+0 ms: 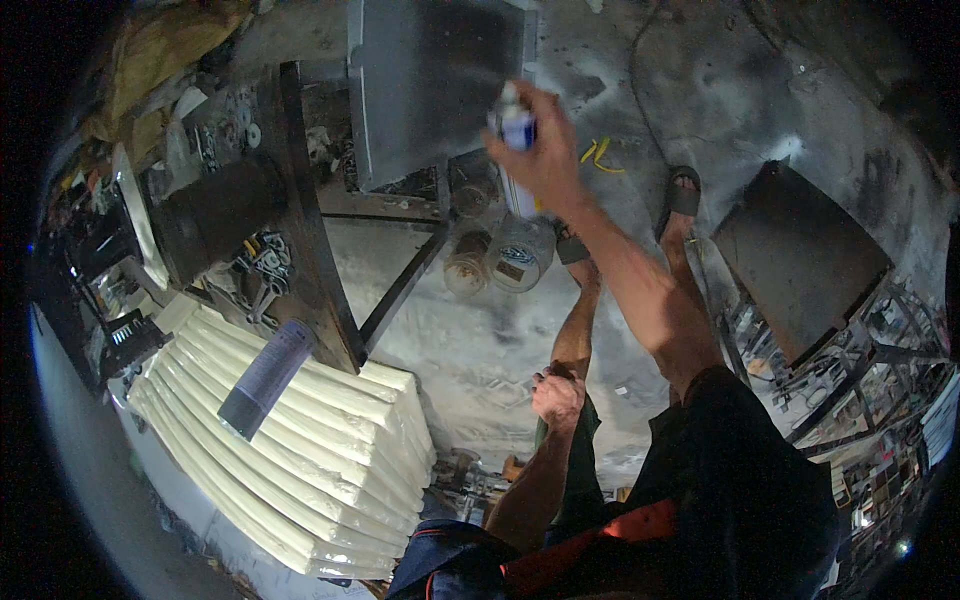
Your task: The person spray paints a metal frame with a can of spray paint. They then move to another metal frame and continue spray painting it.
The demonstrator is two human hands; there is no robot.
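My right hand (540, 160) grips a white and blue spray can (517, 128), held upright over the lower right part of a grey flat panel (425, 85); its index finger reaches to the can's top. The panel lies at the top of the view on a dark metal frame (400, 285). My left hand (557, 398) rests with bent fingers wrapped on my left knee. Below the spray can, several clear jars (515, 265) stand on the paint-dusted floor (460, 355), beside my sandalled left foot.
At left are a dark bench (215, 205) with hardware, a cylindrical can (265, 375) and a stack of cream wrapped bundles (310, 470). At right lie a dark sheet (800, 260) and cluttered metal frames (880, 355). A yellow strap (600, 155) and a cable lie on the floor.
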